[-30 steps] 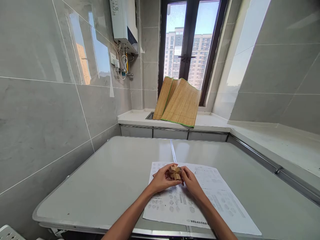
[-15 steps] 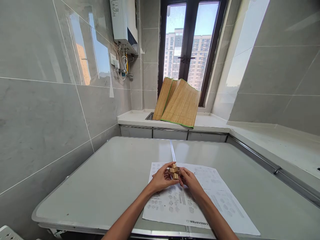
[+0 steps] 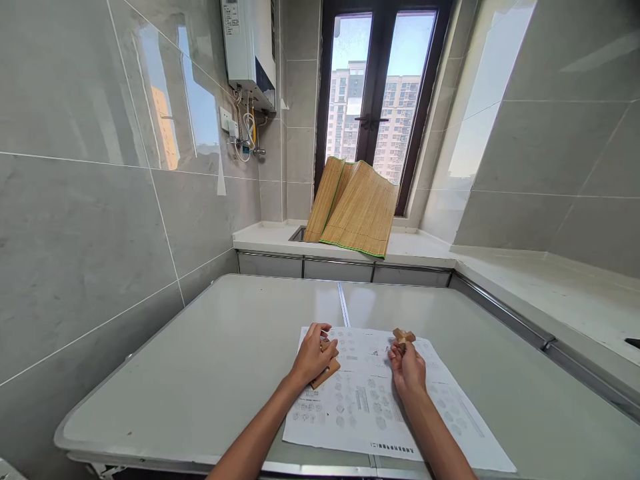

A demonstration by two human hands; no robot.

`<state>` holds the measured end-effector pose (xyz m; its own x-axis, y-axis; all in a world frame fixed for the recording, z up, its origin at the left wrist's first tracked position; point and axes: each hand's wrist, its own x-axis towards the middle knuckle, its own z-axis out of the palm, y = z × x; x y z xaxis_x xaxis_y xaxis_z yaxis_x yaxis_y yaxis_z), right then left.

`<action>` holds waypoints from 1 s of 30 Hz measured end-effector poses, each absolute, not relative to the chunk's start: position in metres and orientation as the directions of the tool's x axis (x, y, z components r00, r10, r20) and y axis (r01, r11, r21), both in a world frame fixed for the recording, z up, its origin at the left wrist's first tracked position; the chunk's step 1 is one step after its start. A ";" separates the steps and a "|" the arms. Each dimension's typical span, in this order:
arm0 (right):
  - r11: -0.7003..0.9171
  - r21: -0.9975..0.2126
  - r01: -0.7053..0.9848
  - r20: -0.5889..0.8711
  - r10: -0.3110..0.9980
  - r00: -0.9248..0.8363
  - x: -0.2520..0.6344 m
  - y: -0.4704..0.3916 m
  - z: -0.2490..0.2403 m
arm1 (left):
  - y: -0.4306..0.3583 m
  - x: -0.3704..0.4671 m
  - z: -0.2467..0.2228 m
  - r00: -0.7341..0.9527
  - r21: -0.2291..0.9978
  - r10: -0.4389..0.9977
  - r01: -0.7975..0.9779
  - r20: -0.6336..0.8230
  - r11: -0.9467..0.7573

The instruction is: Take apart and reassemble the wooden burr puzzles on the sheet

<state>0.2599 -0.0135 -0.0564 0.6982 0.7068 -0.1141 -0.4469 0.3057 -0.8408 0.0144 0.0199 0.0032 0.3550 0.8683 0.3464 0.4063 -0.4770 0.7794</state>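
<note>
In my right hand is a small interlocking wooden block puzzle, pinched from below and raised over the right part of a printed paper sheet. My left hand is curled over a flat, light-brown wooden piece at the sheet's left side. The fingers and thumb close round its upper part, so most of it is hidden; its lower corner sticks out below the palm. Rows of small drawings and text cover the sheet.
The sheet lies on a pale folding table with a metal seam down its middle. Beyond the back edge runs a white counter, where a bamboo mat leans by the window. A tiled wall borders the left side.
Both hands were together on the block puzzle. Now they are apart: my right hand has carried it right, and my left hand has moved left, where the flat wooden piece shows.
</note>
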 end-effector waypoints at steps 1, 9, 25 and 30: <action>0.315 -0.843 -0.437 -0.120 0.682 0.722 0.263 -0.013 -0.058 | 0.020 0.015 0.003 0.365 0.769 0.862 0.411 0.352 -0.489; 0.286 -0.901 -0.325 -0.073 0.640 0.765 0.262 -0.010 -0.055 | 0.035 0.005 -0.003 0.319 0.667 0.867 0.554 0.383 -0.499; 0.419 -0.770 0.481 0.444 0.893 -0.068 0.195 -0.044 -0.019 | 0.042 -0.017 -0.003 0.359 0.394 0.870 0.786 0.338 -0.477; 0.512 -0.715 0.476 0.474 0.855 -0.209 0.191 -0.051 -0.013 | 0.042 -0.013 -0.010 0.335 0.355 0.880 0.820 0.338 -0.449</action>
<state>0.1915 -0.0511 -0.0126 -0.2091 0.8555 0.4737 0.4755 0.5123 -0.7152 -0.0126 0.0419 -0.0100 0.3348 0.8796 0.3381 0.8204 -0.4486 0.3546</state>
